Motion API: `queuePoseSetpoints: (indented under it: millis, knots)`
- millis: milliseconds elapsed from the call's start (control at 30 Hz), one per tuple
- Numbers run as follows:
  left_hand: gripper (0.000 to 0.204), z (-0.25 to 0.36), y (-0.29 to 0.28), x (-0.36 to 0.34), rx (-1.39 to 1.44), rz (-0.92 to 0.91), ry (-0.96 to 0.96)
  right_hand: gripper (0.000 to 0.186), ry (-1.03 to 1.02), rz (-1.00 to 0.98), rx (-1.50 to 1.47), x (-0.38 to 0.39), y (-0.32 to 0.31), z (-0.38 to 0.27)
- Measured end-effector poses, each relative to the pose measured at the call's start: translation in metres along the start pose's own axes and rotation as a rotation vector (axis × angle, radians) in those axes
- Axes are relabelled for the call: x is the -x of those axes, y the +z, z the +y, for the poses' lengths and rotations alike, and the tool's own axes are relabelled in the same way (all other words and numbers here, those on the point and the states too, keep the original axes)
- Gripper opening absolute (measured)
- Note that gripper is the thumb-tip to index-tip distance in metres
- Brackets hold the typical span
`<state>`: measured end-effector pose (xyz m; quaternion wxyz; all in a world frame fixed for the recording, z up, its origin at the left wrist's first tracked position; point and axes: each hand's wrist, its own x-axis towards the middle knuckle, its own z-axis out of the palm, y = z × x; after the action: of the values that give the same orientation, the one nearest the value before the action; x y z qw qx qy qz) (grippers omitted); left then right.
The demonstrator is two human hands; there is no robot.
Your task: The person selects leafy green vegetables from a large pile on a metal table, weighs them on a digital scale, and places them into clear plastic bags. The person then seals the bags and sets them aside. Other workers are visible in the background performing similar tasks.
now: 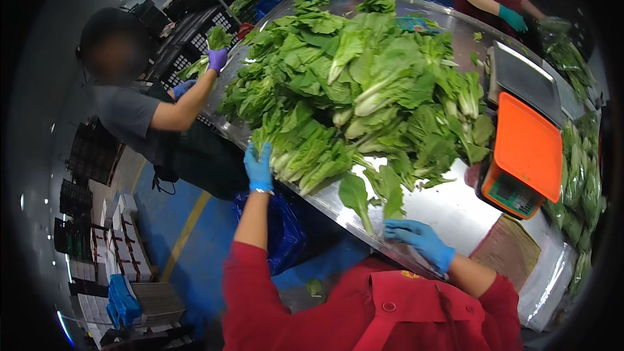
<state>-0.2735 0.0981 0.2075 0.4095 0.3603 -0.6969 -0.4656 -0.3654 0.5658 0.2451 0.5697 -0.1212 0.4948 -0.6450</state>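
Note:
A big heap of leafy green lettuce [305, 78] covers much of the steel table [448, 205]. My left hand [259, 170], in a blue glove, is at the heap's near left edge, its fingers apart and up against the heads there. My right hand [422, 240], also blue-gloved, lies over the table's near edge with fingers stretched out and nothing visible in them. Just beyond its fingertips are a few loose leaves [354, 198], stems toward me. Whether the fingers touch them I cannot tell.
An orange-topped scale [530, 146] stands at the right, near a grey one [525, 81] and bagged greens [575, 179]. A brown mat [510, 250] lies closer. A blue bag [276, 231] hangs below the left edge. A co-worker [130, 104] holds greens; others work at the far side.

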Motion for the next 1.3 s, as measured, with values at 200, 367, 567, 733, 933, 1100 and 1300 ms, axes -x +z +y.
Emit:
queuePoseSetpoints:
  millis: [200, 367, 567, 733, 933, 1100, 1300]
  knots:
    - [0.103, -0.066, -0.024, -0.117, -0.559, -0.456, -0.377, 0.065, 0.120, -0.055, -0.139, -0.164, 0.083, -0.014]
    - [0.089, -0.066, 0.016, -0.087, -0.275, -0.696, -0.245, 0.078, 0.098, -0.022, -0.213, -0.239, 0.116, -0.031]
    - [0.064, -0.018, 0.038, -0.021, -0.069, -0.685, -0.073, 0.039, -0.082, 0.119, -0.375, -0.278, 0.122, -0.016]
    - [0.043, -0.032, 0.017, 0.040, 0.331, -0.477, -0.410, 0.039, 0.015, 0.035, -0.312, -0.225, 0.135, -0.047]
    - [0.050, 0.048, -0.009, 0.152, 0.536, -0.126, -0.329, 0.048, -0.219, -0.040, 0.001, -0.153, 0.133, -0.041]
    - [0.049, 0.091, 0.057, 0.192, 0.608, -0.184, -0.274, 0.044, -0.076, -0.019, -0.002, -0.071, 0.083, -0.096]
    - [0.044, 0.164, 0.231, 0.223, 0.590, -0.559, -0.263, 0.055, -0.587, 0.442, 0.098, 0.034, -0.032, -0.150]
